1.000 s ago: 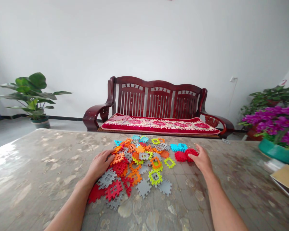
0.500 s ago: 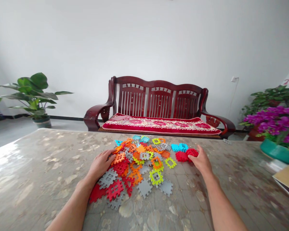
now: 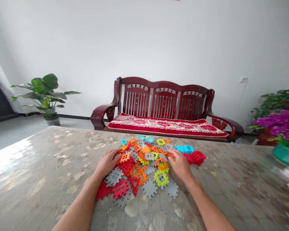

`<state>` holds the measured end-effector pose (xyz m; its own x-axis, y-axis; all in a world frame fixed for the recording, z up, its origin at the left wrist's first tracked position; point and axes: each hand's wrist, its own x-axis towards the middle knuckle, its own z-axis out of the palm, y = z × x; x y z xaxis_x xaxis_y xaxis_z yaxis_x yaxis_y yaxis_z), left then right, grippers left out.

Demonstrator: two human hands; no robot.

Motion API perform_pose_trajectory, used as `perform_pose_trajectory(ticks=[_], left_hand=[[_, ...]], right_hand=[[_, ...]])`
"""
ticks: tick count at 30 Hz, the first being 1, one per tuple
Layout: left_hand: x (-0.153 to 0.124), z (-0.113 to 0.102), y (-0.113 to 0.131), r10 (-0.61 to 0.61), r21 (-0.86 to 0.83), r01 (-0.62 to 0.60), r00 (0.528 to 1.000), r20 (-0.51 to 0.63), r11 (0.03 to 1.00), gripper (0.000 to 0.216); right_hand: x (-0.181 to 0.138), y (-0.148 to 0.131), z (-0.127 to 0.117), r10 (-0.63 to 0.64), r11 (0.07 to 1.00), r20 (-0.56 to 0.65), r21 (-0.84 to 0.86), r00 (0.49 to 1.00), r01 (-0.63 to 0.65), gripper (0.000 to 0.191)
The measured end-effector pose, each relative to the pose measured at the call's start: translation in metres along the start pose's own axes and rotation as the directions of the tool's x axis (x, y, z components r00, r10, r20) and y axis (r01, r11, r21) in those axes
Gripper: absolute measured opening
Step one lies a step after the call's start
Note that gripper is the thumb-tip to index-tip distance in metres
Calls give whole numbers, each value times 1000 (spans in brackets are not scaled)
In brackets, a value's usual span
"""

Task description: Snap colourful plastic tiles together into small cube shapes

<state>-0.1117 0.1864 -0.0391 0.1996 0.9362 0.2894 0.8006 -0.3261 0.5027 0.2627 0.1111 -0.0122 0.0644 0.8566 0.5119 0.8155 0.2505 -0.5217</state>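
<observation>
A heap of flat interlocking plastic tiles (image 3: 144, 163) in red, orange, grey, lime and blue lies on the marbled table (image 3: 50, 173). My left hand (image 3: 107, 164) rests palm down on the heap's left edge, fingers spread over orange and grey tiles. My right hand (image 3: 180, 165) lies on the heap's right side, fingers curled over an orange tile and a lime tile. A small group of red tiles (image 3: 196, 157) and blue tiles (image 3: 185, 149) sits just right of my right hand, apart from it.
A dark red wooden bench (image 3: 163, 109) with a red floral cushion stands behind the table. A leafy potted plant (image 3: 44, 94) is on the floor at left. Purple flowers in a green pot (image 3: 284, 141) stand at the table's right edge.
My right hand left the red tiles and moved left onto the main heap. The left hand stayed put. The view shifted slightly left.
</observation>
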Motion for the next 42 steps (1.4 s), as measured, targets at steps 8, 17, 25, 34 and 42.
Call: perform_pose_trajectory(ticks=[8,17,25,34,42], left_hand=[[-3,-4,9,-5,10,5,1000,-14,1000,42],[-4,-9,15,-60,-36,59,998,-17,998,34],[-6,-10,18,-154,-80,150,987,-51,985,21],[-8,-12,21,-238,-75,233,969,-73,970,24],[-6,-9,21,-86,-219,55,987,-136,974,28]], right_hand=[[-6,-42,23,-79,997,117,15,990,78,40],[4,-68,39,-154,979,265,-92,952,184,42],[-2,-61,35,-195,968,219,-116,956,224,38],[-3,-50,32,-13,990,111,-138,994,28,32],[-5,-32,40,23,998,-2,-56,1000,-24,43]])
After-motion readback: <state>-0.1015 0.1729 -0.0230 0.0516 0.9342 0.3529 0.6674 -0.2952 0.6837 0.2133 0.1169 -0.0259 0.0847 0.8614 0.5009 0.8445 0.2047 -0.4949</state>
